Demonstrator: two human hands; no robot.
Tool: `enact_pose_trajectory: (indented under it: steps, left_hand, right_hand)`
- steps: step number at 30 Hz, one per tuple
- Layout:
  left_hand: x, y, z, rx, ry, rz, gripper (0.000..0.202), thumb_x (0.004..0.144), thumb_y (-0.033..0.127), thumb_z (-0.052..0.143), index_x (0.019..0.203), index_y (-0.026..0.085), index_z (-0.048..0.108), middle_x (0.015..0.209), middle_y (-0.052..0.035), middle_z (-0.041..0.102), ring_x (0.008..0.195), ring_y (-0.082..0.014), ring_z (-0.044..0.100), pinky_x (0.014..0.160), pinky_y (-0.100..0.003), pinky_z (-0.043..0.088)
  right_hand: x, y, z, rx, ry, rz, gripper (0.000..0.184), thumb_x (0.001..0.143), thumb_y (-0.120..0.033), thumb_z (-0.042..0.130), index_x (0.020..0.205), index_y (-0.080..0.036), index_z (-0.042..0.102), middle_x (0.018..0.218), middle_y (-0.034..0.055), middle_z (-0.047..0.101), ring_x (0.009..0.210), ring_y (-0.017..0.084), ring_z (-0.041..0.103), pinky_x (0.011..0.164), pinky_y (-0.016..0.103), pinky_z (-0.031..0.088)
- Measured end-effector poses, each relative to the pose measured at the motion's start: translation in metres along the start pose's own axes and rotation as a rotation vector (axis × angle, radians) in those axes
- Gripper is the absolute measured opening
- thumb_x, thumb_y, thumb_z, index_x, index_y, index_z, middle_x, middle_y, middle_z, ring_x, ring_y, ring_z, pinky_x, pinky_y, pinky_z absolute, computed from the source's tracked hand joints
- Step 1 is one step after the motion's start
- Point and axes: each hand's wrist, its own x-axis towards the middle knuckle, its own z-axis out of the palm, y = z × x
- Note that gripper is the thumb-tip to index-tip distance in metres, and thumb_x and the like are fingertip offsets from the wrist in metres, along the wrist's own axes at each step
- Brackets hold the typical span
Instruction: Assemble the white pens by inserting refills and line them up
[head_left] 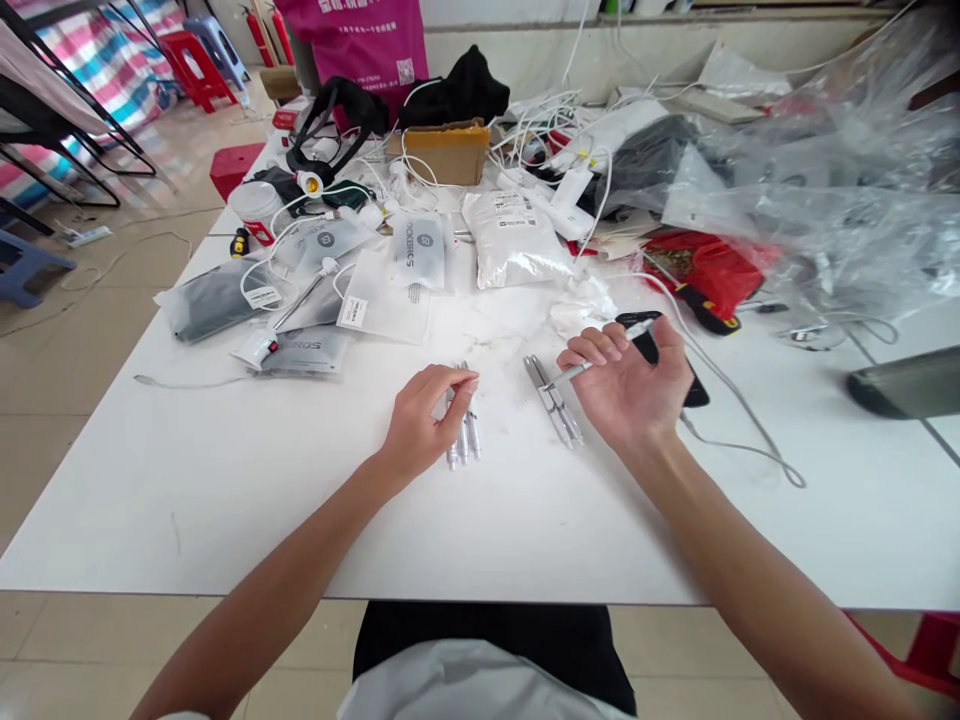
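On the desk (pixel 525 530), a white parcel (pixel 517 248) lies before a cardboard box (pixel 448 155), a white tub (pixel 249 203) stands at the left and clear plastic sheeting (pixel 832 225) heaps at the right. A magenta bag (pixel 367 48) rises behind; a red stool (pixel 193 68) is on the floor (pixel 67 370).

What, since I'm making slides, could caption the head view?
Right hand holding a pen, left hand by other pens, white table.
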Motion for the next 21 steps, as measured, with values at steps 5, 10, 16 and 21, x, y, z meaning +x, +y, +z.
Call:
enact_pose_trajectory:
  steps: [5,10,16,21]
  left_hand:
    - [0.001,-0.003,-0.001,-0.002,-0.016,-0.044,0.017,0.107,0.029,0.059,0.109,0.023,0.075,0.099,-0.0063,0.079,0.090,-0.0199,0.072,0.084,-0.036,0.055]
    - [0.002,-0.006,-0.004,0.014,-0.026,-0.100,0.018,0.108,0.031,0.058,0.112,0.023,0.074,0.104,-0.0067,0.079,0.094,-0.0200,0.073,0.086,-0.035,0.054]
    - [0.006,-0.018,-0.009,0.072,-0.094,-0.207,0.026,0.110,0.034,0.054,0.130,0.023,0.066,0.122,-0.0089,0.075,0.116,-0.0236,0.070,0.101,-0.040,0.055]
    - [0.003,-0.023,-0.007,0.145,-0.213,-0.129,0.037,0.113,0.037,0.048,0.147,0.025,0.058,0.149,-0.0101,0.065,0.141,-0.0258,0.058,0.122,-0.046,0.047]
  right_hand:
    - [0.000,0.001,0.009,-0.133,0.017,0.023,0.051,0.103,-0.076,0.035,0.084,-0.029,0.044,0.081,0.0031,0.044,0.075,0.024,0.048,0.073,0.040,0.050]
    - [-0.002,0.007,0.014,-0.151,0.052,-0.069,0.035,0.106,-0.065,0.048,0.098,-0.032,0.058,0.089,0.0006,0.054,0.065,0.016,0.050,0.060,0.032,0.048]
    - [-0.026,0.022,0.024,-0.579,0.011,-0.338,0.016,0.093,-0.036,0.082,0.105,-0.026,0.076,0.109,0.0065,0.074,0.097,0.023,0.075,0.083,0.041,0.064]
    - [-0.067,0.036,0.034,-1.025,-0.076,-0.541,0.020,0.095,-0.022,0.078,0.115,-0.025,0.075,0.117,0.0077,0.080,0.107,0.024,0.079,0.090,0.040,0.069]
